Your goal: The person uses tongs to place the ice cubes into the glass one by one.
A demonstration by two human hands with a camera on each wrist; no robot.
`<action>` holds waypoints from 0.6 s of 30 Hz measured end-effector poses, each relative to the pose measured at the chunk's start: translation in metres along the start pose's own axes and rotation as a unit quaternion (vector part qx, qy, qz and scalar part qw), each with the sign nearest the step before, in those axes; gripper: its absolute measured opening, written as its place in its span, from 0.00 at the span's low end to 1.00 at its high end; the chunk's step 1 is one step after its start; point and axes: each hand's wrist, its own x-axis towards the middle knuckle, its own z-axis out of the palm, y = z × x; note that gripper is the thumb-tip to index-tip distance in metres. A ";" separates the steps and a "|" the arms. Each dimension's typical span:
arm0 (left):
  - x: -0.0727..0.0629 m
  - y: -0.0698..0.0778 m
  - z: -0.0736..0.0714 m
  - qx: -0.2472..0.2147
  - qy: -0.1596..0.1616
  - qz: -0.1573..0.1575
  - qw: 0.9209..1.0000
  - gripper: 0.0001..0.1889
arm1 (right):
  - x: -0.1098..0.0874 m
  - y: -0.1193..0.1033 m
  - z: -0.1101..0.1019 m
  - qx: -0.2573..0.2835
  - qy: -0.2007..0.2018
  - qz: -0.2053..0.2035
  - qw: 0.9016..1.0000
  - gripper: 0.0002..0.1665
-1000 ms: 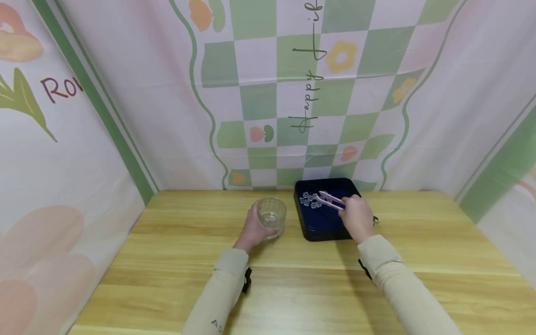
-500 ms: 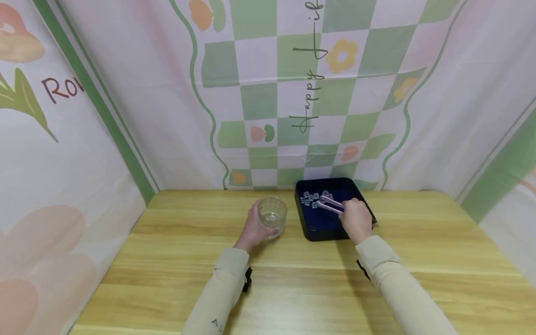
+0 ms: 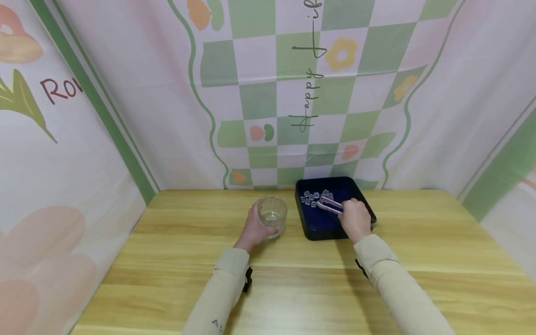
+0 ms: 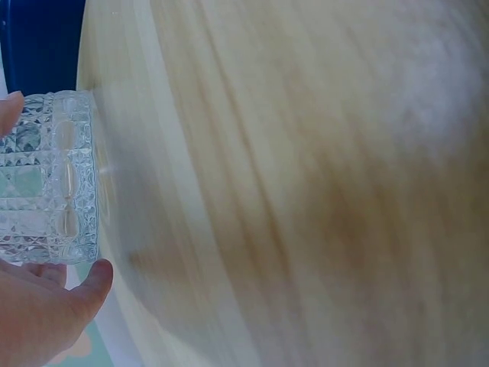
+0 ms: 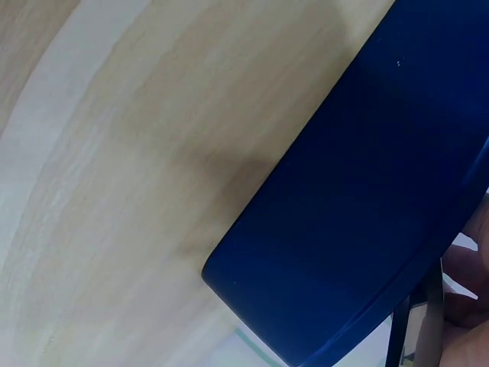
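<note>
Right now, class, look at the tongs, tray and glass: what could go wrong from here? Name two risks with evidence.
First, the clear pieces are small and clustered, so the tongs in the right hand might nudge or drop one.
Second, bare table separates the tray from the glass gripped by the left hand; a carried piece could fall there.
</note>
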 end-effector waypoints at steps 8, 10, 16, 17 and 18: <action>0.000 -0.001 0.000 0.003 0.001 0.003 1.000 0.53 | 0.002 0.000 0.002 -0.007 -0.015 -0.010 1.000 0.09; 0.000 -0.001 -0.001 0.005 0.000 0.005 1.000 0.53 | 0.002 0.001 0.003 -0.008 -0.015 -0.013 1.000 0.10; 0.001 -0.002 0.000 0.000 -0.003 0.007 1.000 0.53 | 0.003 0.001 0.003 -0.004 -0.019 -0.016 1.000 0.13; 0.001 -0.002 0.000 -0.002 -0.003 0.009 1.000 0.53 | 0.003 0.001 0.004 -0.004 -0.019 -0.016 1.000 0.13; 0.001 -0.002 0.000 -0.002 -0.003 0.008 1.000 0.53 | 0.003 0.001 0.004 -0.004 -0.020 -0.015 1.000 0.13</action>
